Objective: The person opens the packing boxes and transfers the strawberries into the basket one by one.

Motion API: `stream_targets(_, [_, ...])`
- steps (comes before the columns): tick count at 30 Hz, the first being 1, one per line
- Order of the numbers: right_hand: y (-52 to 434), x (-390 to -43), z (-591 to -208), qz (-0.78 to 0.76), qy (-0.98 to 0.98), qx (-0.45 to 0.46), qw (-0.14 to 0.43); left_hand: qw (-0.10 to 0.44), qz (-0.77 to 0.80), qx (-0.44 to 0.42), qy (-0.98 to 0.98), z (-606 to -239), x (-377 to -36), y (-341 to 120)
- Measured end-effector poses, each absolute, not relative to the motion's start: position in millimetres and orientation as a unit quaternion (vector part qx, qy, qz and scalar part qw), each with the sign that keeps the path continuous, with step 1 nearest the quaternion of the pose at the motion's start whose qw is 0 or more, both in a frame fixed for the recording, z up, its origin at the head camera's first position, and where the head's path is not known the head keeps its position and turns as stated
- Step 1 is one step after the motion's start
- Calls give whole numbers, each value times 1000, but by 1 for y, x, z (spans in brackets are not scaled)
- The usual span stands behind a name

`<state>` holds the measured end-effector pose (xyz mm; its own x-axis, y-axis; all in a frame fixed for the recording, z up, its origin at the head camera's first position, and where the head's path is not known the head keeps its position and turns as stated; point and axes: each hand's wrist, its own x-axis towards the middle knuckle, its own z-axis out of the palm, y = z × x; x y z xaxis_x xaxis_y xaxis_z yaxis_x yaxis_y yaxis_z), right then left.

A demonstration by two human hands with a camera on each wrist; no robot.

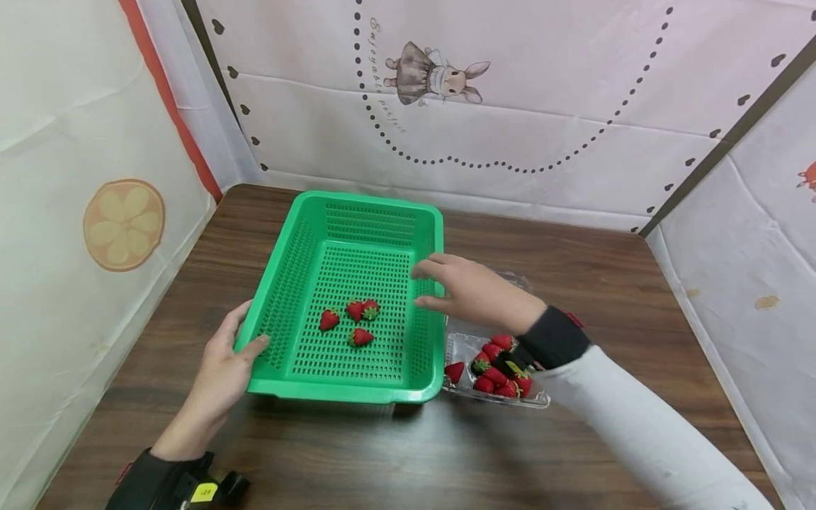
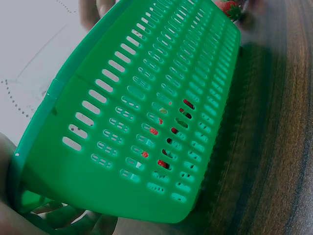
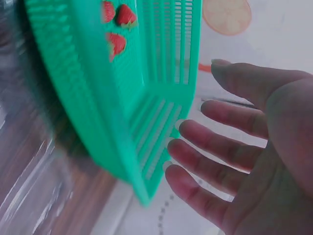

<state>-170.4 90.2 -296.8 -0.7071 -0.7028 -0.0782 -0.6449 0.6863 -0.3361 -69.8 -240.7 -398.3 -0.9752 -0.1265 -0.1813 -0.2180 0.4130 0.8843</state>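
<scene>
My left hand grips the left rim of a green plastic basket, its thumb over the edge and its fingers curled beneath in the left wrist view. Inside, on the slotted floor, lie several strawberries. The right hand holds nothing; its fingers are spread apart close to the basket's right rim. Below that arm sits a clear plastic box of strawberries, partly hidden by the basket's right side and the right wrist.
The dark wooden table extends under everything. White printed cloth hangs behind it and along both sides.
</scene>
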Motion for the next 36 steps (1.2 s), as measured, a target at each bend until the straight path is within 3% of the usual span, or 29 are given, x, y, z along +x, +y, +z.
stream_targets(4, [122,-160,-297,-137,927,-333,99,43,530,-105,840,-398,-68,-243])
stream_targets(18, [183,-145,-347,-58,925,-312,211,41,525,-104,844,-397,-67,-248])
stream_targets(36, [178,-135,-393,50,925,-351,134,47,524,-105,844,-401,-73,-240])
